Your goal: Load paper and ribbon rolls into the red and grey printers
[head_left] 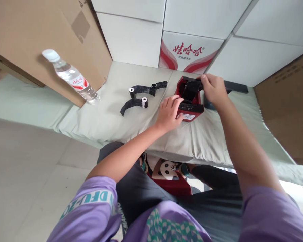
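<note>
I count seven cartons (131,37) stacked along the far side, brown at both ends and white between, behind the one cloth-covered table (96,117) I work at. One red printer (189,101) sits right of centre on the cloth with its black lid (191,90) tilted up. My right hand (213,89) pinches the lid's far edge, fingers curled closed on it; my left hand (168,112) steadies the printer's near left corner, fingers bent over the body. I judge this as the lid-opening step, and the next move calls for a firm hold on the base. One bottle (70,76) stands far left. Three small rolls (141,95) with black tails lie left of the printer, apart from it.
</note>
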Action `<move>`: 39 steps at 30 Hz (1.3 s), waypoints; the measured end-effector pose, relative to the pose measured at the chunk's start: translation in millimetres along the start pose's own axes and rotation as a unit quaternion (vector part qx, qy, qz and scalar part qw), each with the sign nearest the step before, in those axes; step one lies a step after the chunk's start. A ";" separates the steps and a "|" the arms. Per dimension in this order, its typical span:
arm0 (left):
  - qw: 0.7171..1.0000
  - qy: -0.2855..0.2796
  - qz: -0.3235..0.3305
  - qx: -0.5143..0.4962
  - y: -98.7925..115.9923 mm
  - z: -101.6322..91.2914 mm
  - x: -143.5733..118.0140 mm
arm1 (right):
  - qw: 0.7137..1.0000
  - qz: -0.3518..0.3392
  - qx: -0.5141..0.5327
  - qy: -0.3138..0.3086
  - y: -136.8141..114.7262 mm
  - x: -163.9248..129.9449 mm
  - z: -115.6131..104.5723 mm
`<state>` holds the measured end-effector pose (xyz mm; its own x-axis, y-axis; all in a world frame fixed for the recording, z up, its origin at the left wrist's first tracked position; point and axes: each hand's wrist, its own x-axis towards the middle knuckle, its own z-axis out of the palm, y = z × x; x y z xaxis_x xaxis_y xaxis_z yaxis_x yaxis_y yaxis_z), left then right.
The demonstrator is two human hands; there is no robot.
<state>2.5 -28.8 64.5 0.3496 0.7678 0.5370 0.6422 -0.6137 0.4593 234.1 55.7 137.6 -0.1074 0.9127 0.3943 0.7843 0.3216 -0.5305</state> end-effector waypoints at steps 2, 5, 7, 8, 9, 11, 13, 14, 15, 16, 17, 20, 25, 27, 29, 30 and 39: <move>0.999 -0.014 -0.028 -0.023 -0.5 3.6 7.2 | 0.999 0.000 -0.003 0.035 -4.1 -16.7 -0.2; 0.997 0.001 -0.055 -0.045 -1.9 7.2 18.2 | 0.999 0.001 0.010 0.035 -8.8 -40.6 1.6; 0.996 0.037 -0.063 -0.051 -3.6 7.6 22.5 | 1.000 -0.004 0.012 0.027 -9.6 -57.1 5.6; 0.995 0.052 -0.061 -0.055 -5.0 7.4 23.4 | 1.000 -0.013 0.009 0.021 -9.1 -65.9 8.4; 0.995 0.060 -0.056 -0.060 -6.6 7.3 23.3 | 1.000 -0.027 0.005 0.014 -8.2 -74.9 11.5; 0.995 0.058 -0.039 -0.065 -10.3 7.8 21.4 | 0.998 -0.057 -0.002 -0.003 -5.4 -92.0 17.9; 0.997 0.044 -0.028 -0.058 -13.3 9.1 19.2 | 0.997 -0.070 -0.006 -0.010 -2.7 -104.6 23.0; 0.998 0.038 -0.026 -0.052 -14.2 9.9 18.8 | 0.998 -0.068 -0.006 -0.006 -1.8 -108.7 24.8; 0.998 0.032 -0.026 -0.046 -14.8 10.6 19.2 | 0.998 -0.062 -0.006 0.000 -1.4 -111.1 26.2; 0.998 0.028 -0.025 -0.041 -15.0 11.1 20.5 | 0.999 -0.054 -0.004 0.005 -1.3 -112.2 27.2; 0.999 0.023 -0.025 -0.038 -15.1 11.5 22.6 | 0.999 -0.047 -0.001 0.009 -1.4 -112.3 27.8; 0.999 0.011 -0.026 -0.039 -15.3 11.1 32.4 | 0.999 -0.034 0.008 0.014 -0.3 -108.3 27.7; 0.998 0.005 0.003 -0.063 -14.1 7.8 47.6 | 0.998 -0.048 -0.013 0.037 7.5 -85.7 16.8; 0.997 -0.004 0.022 -0.073 -11.1 6.7 51.8 | 0.998 -0.044 -0.015 0.033 8.0 -71.8 8.8; 0.995 -0.014 0.038 -0.087 -6.4 6.3 55.3 | 0.999 -0.029 -0.006 0.029 5.9 -60.7 1.9; 0.994 -0.019 0.046 -0.095 -3.7 6.4 56.6 | 0.999 -0.022 0.001 0.030 4.5 -57.8 -0.2; 0.992 -0.017 0.086 -0.088 3.0 -0.5 51.2 | 0.997 -0.002 0.070 0.009 8.6 -94.4 16.6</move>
<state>22.1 8.6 93.7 0.4687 0.6530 0.5950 0.4432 -0.7564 0.4810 240.8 -23.5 83.4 -0.0987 0.9070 0.4093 0.6904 0.3587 -0.6283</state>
